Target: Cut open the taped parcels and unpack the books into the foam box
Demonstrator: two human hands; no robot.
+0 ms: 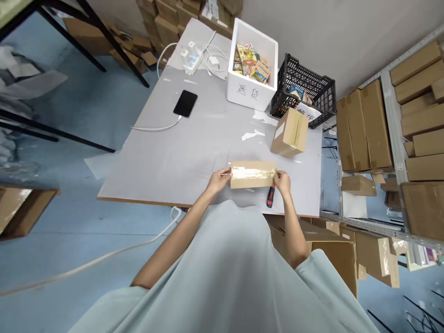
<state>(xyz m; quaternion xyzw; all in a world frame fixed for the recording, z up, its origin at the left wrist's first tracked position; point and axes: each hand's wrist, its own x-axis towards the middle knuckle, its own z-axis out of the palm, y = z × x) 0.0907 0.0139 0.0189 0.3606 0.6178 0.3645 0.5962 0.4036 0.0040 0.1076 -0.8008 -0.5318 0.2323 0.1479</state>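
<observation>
A long, narrow cardboard box (253, 181) lies near the front edge of the table, with shiny clear tape along its top. My left hand (219, 179) is closed at its left end, fingers pinched on the edge. At the opposite end, my right hand (282, 181) grips the box's right edge. Just below that hand lies a box cutter (270, 197) with a red and black handle. A second, taped cardboard box (290, 133) stands further back to the right.
A white foam bin (251, 92) with colourful packs and a black plastic crate (305, 78) stand at the back. A phone (185, 103) on a cable and a power strip (193, 60) lie left. Shelving (393, 125) with cartons rises at right; an open carton (333, 254) sits below the table.
</observation>
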